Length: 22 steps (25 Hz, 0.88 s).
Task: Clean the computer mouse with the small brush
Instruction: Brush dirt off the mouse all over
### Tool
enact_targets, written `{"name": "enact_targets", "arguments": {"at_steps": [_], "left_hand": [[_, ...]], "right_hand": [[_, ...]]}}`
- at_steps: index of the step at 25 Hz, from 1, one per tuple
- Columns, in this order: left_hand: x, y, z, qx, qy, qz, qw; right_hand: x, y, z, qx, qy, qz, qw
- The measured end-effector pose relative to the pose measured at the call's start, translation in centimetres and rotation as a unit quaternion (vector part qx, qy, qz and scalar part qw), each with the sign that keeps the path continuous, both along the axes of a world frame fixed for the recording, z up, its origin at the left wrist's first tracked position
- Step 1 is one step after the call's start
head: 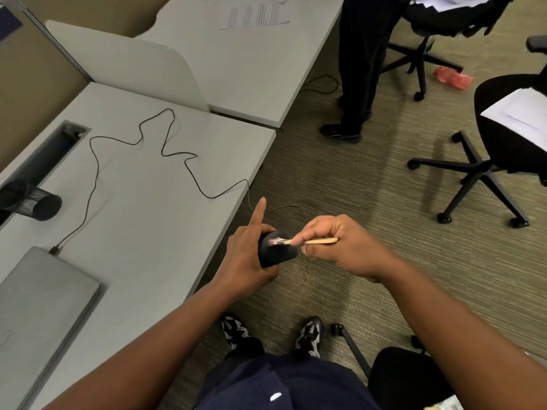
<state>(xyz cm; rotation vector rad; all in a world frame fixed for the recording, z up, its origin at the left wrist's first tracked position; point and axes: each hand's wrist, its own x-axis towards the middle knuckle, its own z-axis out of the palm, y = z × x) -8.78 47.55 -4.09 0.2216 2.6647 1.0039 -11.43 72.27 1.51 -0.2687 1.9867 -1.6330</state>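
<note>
**Brushing the mouse, mid-stroke**

At centre frame, off the desk edge, my left hand [247,255] grips the computer mouse [276,247], forefinger raised. My right hand [340,247] pinches the small brush [307,241], bristles on its shell. Next, I reckon: turn it for unbrushed seams.

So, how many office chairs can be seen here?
3, perhaps 4: one top right, one at the right edge holding papers, one bottom right. An armrest at the edge may be a fourth.
</note>
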Motion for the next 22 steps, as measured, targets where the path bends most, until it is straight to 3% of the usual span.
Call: {"name": "enact_targets", "arguments": {"at_steps": [5, 9, 15, 22], "left_hand": [[0.2, -0.2, -0.2, -0.011, 0.011, -0.003, 1.000], [0.4, -0.2, -0.1, -0.003, 0.016, -0.002, 1.000], [0.2, 0.0, -0.1, -0.012, 0.032, -0.010, 0.999], [0.5, -0.5, -0.6, -0.013, 0.032, -0.014, 0.999]], "right_hand": [[-0.9, 0.9, -0.4, 0.071, -0.062, -0.024, 0.995], [-1.1, 1.4, -0.5, 0.144, -0.034, -0.054, 0.988], [-0.3, 0.3, 0.2, -0.013, -0.044, -0.023, 0.999], [-0.4, 0.6, -1.2, 0.064, -0.067, -0.050, 0.994]]}}
